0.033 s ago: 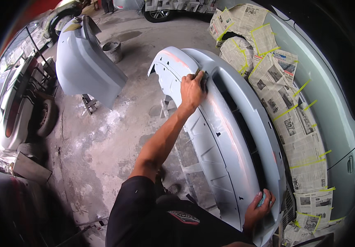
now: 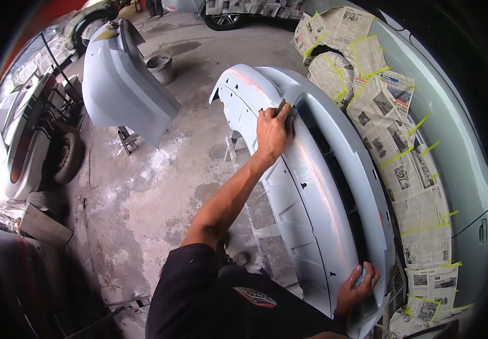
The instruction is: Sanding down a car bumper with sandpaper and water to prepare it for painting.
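Observation:
A pale blue-grey car bumper (image 2: pixel 334 237) stretches diagonally in front of me, with pinkish rubbed streaks along its top ridge. My left hand (image 2: pixel 272 133) presses on that ridge near the far end, fingers closed on a small dark sanding pad (image 2: pixel 281 106); most of the pad is hidden under the hand. At the near end, my right hand (image 2: pixel 359 288) rests over the bumper's edge. Its curled fingers hold a teal piece (image 2: pixel 360 276), perhaps sponge or cloth, only partly visible.
To the right stands a light green car (image 2: pixel 453 164), partly masked with newspaper (image 2: pixel 394 164) and yellow tape. A second bumper (image 2: pixel 122 85) is propped at the far left beside a grey bucket (image 2: pixel 160 69). Car parts and a loose wheel (image 2: pixel 67 158) line the left side.
My left hand has slid slightly toward me along the ridge with the sanding pad, its wrist a little turned. The right hand keeps its place. The whole view has shifted slightly.

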Tool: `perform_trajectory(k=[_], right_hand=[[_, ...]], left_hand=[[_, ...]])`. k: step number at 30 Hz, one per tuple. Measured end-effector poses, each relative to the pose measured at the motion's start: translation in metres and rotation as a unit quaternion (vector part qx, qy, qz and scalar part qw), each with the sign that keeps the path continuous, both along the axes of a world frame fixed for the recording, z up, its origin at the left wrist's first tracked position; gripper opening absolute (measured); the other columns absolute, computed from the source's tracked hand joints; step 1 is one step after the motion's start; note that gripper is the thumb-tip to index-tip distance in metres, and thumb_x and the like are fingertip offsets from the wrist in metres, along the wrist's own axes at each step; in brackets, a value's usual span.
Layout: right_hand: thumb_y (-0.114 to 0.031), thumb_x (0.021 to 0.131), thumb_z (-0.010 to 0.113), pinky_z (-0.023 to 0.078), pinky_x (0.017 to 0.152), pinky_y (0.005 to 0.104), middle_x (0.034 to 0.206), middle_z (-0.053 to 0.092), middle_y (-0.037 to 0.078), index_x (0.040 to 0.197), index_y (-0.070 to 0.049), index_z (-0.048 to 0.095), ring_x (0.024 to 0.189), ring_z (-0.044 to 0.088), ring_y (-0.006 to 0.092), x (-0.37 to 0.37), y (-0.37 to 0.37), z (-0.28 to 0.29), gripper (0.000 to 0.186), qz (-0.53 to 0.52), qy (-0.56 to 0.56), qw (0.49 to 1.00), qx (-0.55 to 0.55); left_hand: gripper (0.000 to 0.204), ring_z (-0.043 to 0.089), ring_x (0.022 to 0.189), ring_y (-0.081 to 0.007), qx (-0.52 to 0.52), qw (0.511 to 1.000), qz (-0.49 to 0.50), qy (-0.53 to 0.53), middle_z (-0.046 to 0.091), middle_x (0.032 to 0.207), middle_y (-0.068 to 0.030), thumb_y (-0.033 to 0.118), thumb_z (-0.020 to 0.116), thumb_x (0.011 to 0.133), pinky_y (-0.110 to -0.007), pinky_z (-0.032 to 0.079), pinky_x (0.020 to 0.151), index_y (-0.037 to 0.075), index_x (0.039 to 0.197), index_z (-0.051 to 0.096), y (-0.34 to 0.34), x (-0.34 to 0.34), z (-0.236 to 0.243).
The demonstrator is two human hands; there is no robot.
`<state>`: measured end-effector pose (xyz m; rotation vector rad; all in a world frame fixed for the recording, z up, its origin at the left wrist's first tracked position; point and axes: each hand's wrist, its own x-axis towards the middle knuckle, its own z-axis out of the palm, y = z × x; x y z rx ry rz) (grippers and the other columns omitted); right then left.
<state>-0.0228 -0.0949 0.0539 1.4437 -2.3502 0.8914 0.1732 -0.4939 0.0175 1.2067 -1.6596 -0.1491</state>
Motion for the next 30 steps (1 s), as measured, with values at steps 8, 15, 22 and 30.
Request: perform_trajectory(k=[8,15,22,30], right_hand=[[-0.008,0.099,0.057,0.049,0.09,0.0465,0.119,0.056,0.022,0.117,0.004,0.059,0.108,0.06,0.0363,0.001,-0.011,0.008,0.022,0.017,0.053,0.998,0.027],[-0.008,0.099,0.059,0.049,0.092,0.0461,0.12,0.056,0.022,0.117,0.004,0.059,0.11,0.06,0.0361,-0.006,-0.003,0.001,0.022,-0.009,0.046,0.998,0.03],[-0.009,0.1,0.057,0.05,0.089,0.0463,0.12,0.054,0.022,0.117,0.005,0.059,0.11,0.059,0.0358,0.008,-0.008,0.008,0.022,0.01,0.047,0.998,0.029],[-0.006,0.099,0.057,0.05,0.089,0.0473,0.119,0.054,0.021,0.117,0.005,0.058,0.11,0.059,0.0345,0.005,-0.006,0.003,0.021,0.008,0.053,0.998,0.021]], left_hand=[[0.038,0.06,0.093,-0.0381,0.065,0.997,0.037,-0.001,0.068,0.101,-0.0243,0.02,0.065,0.089,-0.043,0.047,0.086,0.004,0.123,0.068,-0.033,0.014,0.011],[0.04,0.061,0.091,-0.0324,-0.038,0.991,-0.125,0.003,0.067,0.106,-0.0156,0.013,0.072,0.084,-0.042,0.05,0.085,0.012,0.123,0.07,0.096,-0.034,0.002],[0.036,0.059,0.09,-0.0348,0.03,0.999,0.02,-0.017,0.067,0.098,-0.0203,0.013,0.068,0.079,-0.043,0.05,0.081,0.009,0.114,0.069,-0.022,-0.01,0.004],[0.035,0.06,0.091,-0.0365,0.103,0.992,0.068,-0.013,0.068,0.098,-0.0235,0.012,0.065,0.083,-0.044,0.048,0.081,0.008,0.118,0.07,-0.044,0.009,0.009]])
